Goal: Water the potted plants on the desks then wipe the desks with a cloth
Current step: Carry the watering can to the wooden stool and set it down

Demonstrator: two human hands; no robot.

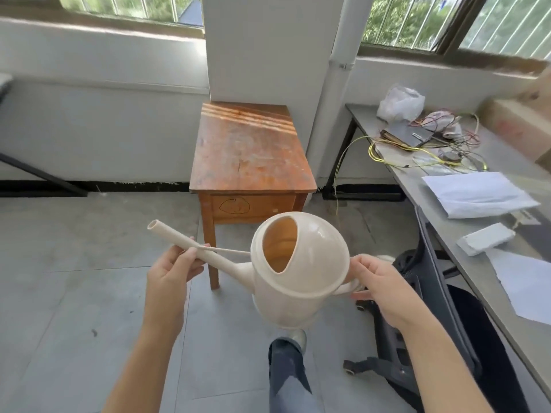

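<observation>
The cream watering can (298, 281) — glossy, round-bodied, with an oval top opening — hangs just in front of the wooden table (250, 150). The left hand (171, 271) grips its long spout; the right hand (377, 286) grasps the handle.

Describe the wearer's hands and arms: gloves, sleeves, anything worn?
Left hand and right hand are both bare: no gloves, rings, watch or wristband visible. Left forearm and right forearm are uncovered down to the frame's bottom edge, so no sleeve shows; any sleeve would sit out of view.

Grey desk (447, 234) carries papers (474, 193), tangled wires (423, 144) (1 white bag (401, 104) behind).
</observation>
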